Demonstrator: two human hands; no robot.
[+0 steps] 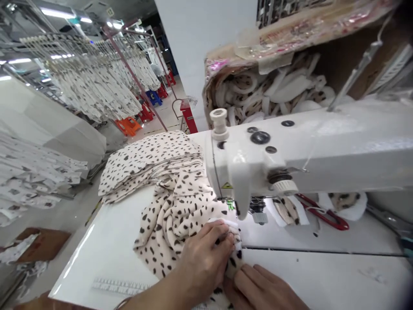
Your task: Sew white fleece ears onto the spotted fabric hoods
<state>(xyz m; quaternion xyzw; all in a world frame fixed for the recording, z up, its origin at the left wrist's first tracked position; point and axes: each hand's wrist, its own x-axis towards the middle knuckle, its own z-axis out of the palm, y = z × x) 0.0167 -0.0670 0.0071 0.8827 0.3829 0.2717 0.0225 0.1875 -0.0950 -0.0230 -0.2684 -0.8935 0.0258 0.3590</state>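
Observation:
Cream fabric with dark spots (180,211) lies bunched on the table, its right edge running just in front of the sewing machine's needle area. My left hand (206,252) pinches that edge, where a white strip (234,224) shows beside the fingertips. Closer to me, my right hand (258,286) grips the same fabric edge with bent fingers. Above both hands stands the white sewing machine (238,168), its presser foot largely hidden behind the head. A neat stack of spotted fabric pieces (151,148) rests behind the bunched cloth.
Red-handled snips (335,220) and a spotted piece with white edging (287,211) lie under the machine arm. A ruler scale (121,285) marks the table's front left. Behind the machine, an open box (245,54) holds white and spotted pieces. Garments hang (93,82) at the back left.

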